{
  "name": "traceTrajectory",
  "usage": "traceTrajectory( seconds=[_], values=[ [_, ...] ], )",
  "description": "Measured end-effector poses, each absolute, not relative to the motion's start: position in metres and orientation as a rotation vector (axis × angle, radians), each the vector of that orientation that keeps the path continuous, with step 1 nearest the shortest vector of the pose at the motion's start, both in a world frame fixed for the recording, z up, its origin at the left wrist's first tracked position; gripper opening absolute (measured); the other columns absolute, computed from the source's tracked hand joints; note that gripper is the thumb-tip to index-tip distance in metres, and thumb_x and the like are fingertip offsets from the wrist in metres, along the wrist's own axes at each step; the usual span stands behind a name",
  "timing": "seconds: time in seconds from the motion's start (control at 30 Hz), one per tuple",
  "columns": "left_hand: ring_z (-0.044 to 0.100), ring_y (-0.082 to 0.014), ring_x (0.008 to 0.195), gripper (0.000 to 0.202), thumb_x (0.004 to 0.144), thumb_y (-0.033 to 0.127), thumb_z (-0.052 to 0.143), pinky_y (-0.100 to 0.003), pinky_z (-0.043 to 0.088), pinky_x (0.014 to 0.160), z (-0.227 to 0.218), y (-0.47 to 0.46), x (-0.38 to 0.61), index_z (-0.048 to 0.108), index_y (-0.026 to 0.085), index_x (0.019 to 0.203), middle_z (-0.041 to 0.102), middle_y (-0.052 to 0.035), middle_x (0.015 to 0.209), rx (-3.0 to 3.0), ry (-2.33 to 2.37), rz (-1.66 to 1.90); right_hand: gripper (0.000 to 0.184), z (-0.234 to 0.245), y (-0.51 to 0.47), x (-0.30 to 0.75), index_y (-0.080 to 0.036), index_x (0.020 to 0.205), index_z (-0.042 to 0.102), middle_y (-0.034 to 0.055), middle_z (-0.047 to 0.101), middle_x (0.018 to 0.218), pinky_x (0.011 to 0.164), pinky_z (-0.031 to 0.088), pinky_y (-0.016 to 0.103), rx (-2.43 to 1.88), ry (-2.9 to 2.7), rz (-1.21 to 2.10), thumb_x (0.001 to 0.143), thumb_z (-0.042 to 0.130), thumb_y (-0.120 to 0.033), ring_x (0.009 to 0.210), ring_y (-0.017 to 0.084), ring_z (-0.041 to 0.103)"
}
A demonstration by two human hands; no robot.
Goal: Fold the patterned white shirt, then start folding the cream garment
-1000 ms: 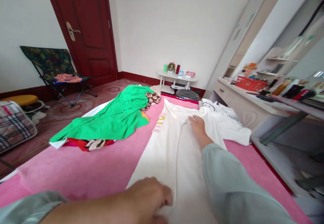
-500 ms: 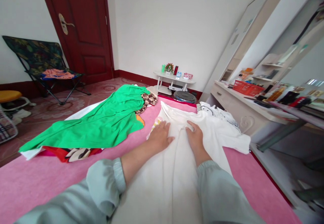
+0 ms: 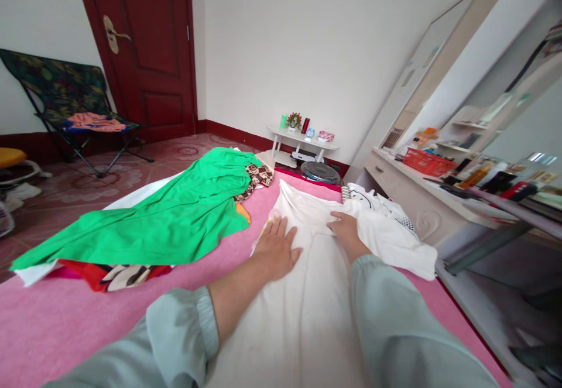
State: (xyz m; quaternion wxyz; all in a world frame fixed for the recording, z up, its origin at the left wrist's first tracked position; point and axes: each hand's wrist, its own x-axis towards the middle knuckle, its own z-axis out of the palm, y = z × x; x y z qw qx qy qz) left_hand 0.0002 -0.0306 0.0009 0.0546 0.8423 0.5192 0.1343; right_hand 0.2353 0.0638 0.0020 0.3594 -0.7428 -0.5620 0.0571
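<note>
A long white garment (image 3: 302, 294) lies spread in front of me on a pink bed cover (image 3: 109, 323). My left hand (image 3: 276, 250) rests flat on its left part, fingers apart, beside a small patch of coloured print. On the right part, my right hand (image 3: 346, 230) has its thumb and fingers drawn together on the white cloth; the fingertips are partly hidden. To the right, another white piece of clothing with black print (image 3: 381, 201) sits against it. A pile of clothes with a green garment (image 3: 162, 218) on top lies to the left.
A dressing table (image 3: 399, 183) with a red basket (image 3: 428, 161) and bottles stands along the right. Beyond the bed is a low white table (image 3: 302, 138) with small items. At the left are a folding chair (image 3: 88, 113) holding cloth and a red door (image 3: 140, 54).
My right hand has closed its spread thumb and fingers on the cloth and moved slightly right. My left hand has stayed flat, shifting slightly. The camera view has shifted a little.
</note>
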Motion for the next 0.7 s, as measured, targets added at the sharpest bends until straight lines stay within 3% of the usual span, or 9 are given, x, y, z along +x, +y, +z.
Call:
traceTrajectory(
  seconds=[0.23,0.4,0.47,0.57,0.7],
  values=[
    [0.012,-0.0310,0.143,0.062,0.093,0.050,0.029,-0.049,0.012,0.115,-0.001,-0.030,0.000,0.037,0.016,0.143,0.022,-0.0162,0.153,2.561,1.576,0.434,0.037,0.024,0.035,0.245,-0.017,0.097,0.075,0.0053,0.069,0.079,0.073,0.048,0.030,-1.945,-1.455,0.044,0.064,0.058,-0.023,0.074,0.020,0.063],
    [0.012,-0.0311,0.143,0.062,0.092,0.049,0.030,-0.049,0.012,0.115,0.003,-0.033,0.001,0.037,0.015,0.143,0.022,-0.0161,0.153,2.551,1.579,0.424,0.021,0.032,0.022,0.243,-0.023,0.075,0.075,0.0110,0.066,0.098,0.073,0.046,0.037,-2.237,-1.575,-0.160,0.067,0.059,-0.034,0.092,0.030,0.061],
    [0.012,-0.0314,0.143,0.062,0.092,0.049,0.030,-0.049,0.011,0.115,0.004,-0.033,0.001,0.037,0.014,0.143,0.022,-0.0160,0.153,2.547,1.580,0.413,0.025,0.036,0.030,0.236,-0.024,0.078,0.074,0.0119,0.064,0.107,0.077,0.045,0.040,-2.241,-1.589,-0.271,0.073,0.055,-0.040,0.102,0.032,0.057],
    [0.011,-0.0317,0.143,0.062,0.092,0.050,0.031,-0.050,0.010,0.115,0.004,-0.032,0.001,0.037,0.015,0.143,0.022,-0.0149,0.154,2.549,1.579,0.410,0.028,0.041,0.053,0.224,-0.023,0.085,0.072,0.0110,0.067,0.100,0.080,0.043,0.040,-2.257,-1.637,-0.216,0.081,0.048,-0.037,0.100,0.029,0.059],
    [0.010,-0.0318,0.143,0.062,0.092,0.049,0.031,-0.050,0.011,0.115,0.003,-0.032,0.001,0.037,0.015,0.143,0.022,-0.0149,0.154,2.555,1.582,0.417,0.028,0.035,0.086,0.214,-0.022,0.098,0.069,0.0080,0.069,0.099,0.076,0.043,0.035,-2.274,-1.721,-0.070,0.078,0.054,-0.034,0.095,0.026,0.062]
  ],
)
